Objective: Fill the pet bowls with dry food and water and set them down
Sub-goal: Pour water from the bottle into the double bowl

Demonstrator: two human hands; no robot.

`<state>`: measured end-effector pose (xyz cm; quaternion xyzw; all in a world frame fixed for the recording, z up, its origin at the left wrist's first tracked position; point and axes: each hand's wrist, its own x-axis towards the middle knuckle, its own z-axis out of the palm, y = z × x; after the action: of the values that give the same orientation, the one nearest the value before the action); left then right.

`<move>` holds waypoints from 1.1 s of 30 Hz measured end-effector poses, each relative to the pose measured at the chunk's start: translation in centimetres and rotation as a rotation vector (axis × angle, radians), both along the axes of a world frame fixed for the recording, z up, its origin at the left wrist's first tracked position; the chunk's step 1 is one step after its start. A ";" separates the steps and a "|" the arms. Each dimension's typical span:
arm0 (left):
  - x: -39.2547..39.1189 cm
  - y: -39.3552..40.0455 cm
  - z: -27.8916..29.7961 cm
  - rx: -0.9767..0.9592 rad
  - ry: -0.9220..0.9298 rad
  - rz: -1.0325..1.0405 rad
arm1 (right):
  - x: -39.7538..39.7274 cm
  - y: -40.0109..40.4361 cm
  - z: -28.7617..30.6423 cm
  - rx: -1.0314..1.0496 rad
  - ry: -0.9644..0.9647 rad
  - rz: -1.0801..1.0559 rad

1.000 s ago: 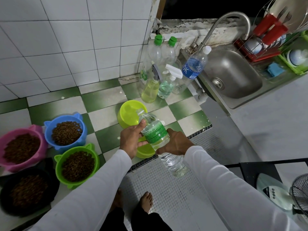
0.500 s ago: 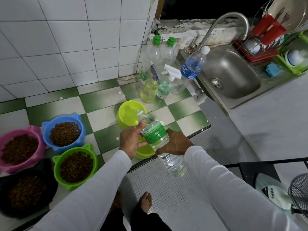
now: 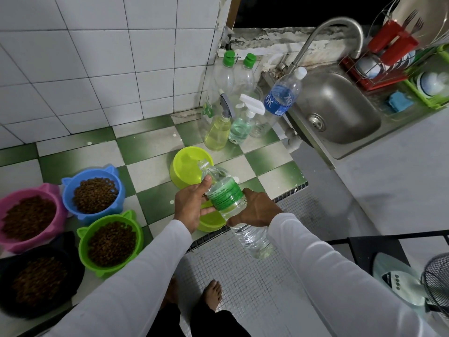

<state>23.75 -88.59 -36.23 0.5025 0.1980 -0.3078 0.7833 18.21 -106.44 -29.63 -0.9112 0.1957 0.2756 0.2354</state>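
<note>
A clear water bottle (image 3: 227,195) with a green label is tilted, its open neck over a yellow-green bowl (image 3: 185,170) on the checkered counter. My left hand (image 3: 192,206) grips the bottle near its shoulder; my right hand (image 3: 257,210) grips its middle. A second yellow-green bowl (image 3: 210,221) sits below my hands, mostly hidden. At the left stand a blue bowl (image 3: 93,192), a pink bowl (image 3: 29,216), a green bowl (image 3: 110,243) and a black bowl (image 3: 36,282), all filled with brown dry food.
Spray bottles (image 3: 218,132) and several plastic bottles (image 3: 281,98) stand by the wall near a steel sink (image 3: 340,113) with a tap. A dish rack (image 3: 393,57) is at the far right. A fan (image 3: 435,280) sits at the lower right. My bare feet (image 3: 212,296) are on the floor.
</note>
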 end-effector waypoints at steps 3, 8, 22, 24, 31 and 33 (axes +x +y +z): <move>0.0 0.0 0.0 0.004 0.005 0.002 | 0.0 0.0 0.0 0.000 0.004 0.002; 0.0 0.0 0.1 0.013 0.016 0.018 | 0.1 0.1 0.1 -0.008 0.001 0.012; -0.1 0.2 0.4 0.009 0.019 0.025 | 0.1 0.2 -0.1 -0.015 0.012 0.007; -0.1 0.2 0.4 0.010 0.021 0.029 | 0.1 0.1 -0.1 -0.010 0.010 0.001; -0.1 0.2 0.3 -0.003 0.017 0.024 | 0.1 0.2 0.0 -0.008 0.015 -0.007; -0.1 0.2 0.3 -0.002 0.016 0.023 | 0.0 0.2 0.0 -0.008 0.016 -0.005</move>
<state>23.67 -88.42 -35.94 0.4968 0.2095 -0.3031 0.7857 18.25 -106.24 -29.63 -0.9094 0.2009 0.2817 0.2309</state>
